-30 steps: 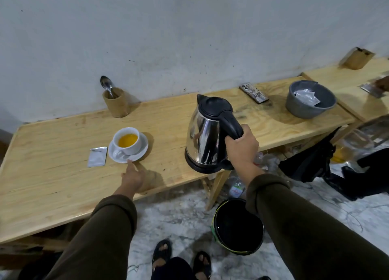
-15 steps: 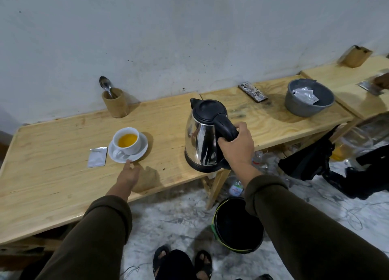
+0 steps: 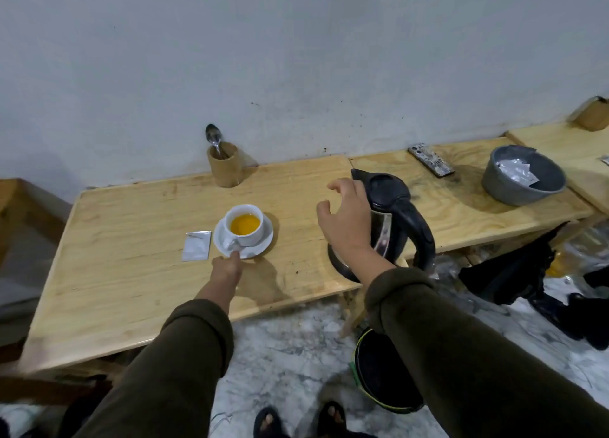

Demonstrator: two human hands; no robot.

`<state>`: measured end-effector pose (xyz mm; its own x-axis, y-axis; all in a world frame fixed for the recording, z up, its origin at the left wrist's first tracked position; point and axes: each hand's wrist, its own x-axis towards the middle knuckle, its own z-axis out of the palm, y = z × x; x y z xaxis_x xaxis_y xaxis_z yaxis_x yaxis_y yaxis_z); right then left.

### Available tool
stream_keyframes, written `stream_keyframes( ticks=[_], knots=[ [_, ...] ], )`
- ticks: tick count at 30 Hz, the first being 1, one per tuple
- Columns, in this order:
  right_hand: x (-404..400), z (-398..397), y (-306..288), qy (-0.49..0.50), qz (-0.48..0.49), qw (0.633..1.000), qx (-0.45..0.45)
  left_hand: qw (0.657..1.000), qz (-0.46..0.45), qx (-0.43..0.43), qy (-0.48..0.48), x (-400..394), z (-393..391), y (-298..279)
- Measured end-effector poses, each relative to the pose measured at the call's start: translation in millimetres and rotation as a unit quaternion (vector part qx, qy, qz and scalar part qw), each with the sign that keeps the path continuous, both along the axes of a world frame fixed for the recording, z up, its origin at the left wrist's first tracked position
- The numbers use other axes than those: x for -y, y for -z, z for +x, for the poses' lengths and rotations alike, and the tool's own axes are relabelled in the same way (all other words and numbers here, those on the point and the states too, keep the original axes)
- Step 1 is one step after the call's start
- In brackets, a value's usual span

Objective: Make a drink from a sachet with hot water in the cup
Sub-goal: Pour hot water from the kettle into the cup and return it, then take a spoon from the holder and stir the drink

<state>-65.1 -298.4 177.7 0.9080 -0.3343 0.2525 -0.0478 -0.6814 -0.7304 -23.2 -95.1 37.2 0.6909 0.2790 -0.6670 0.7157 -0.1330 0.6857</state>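
The left hand (image 3: 227, 268) has a fingertip on the saucer (image 3: 260, 243); I cannot tell if it is open. The right hand (image 3: 346, 220) is open, fingers spread, in front of the kettle (image 3: 395, 220). The cup (image 3: 245, 223) of yellow drink sits on the saucer on the table (image 3: 131, 263). A sachet (image 3: 196, 246) lies just beside it.

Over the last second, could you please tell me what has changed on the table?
The right hand set the kettle down and let go of its handle; it now hovers open beside it. The left hand stays at the saucer, and the cup, sachet and spoon have not moved.
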Motion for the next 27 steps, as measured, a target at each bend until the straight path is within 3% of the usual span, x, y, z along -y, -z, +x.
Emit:
stream_keyframes(
  ticks=[11, 17, 22, 27],
  knots=[
    [-77, 104, 25, -0.114, 0.044, 0.971, -0.203, 0.999, 0.02, 0.018, 0.026, -21, 18, -17],
    [-99, 185, 40, -0.175, -0.034, 0.958, -0.227, 1.0, -0.008, 0.018, 0.021, -24, 32, -11],
    [-116, 243, 50, -0.189, -0.007, 0.954, -0.234, 0.999, -0.045, -0.005, -0.002, -31, 32, -8],
    [-140, 281, 53, -0.209, -0.069, 0.946, -0.237, 0.998, -0.047, -0.026, -0.038, -37, 37, -2]
  ],
)
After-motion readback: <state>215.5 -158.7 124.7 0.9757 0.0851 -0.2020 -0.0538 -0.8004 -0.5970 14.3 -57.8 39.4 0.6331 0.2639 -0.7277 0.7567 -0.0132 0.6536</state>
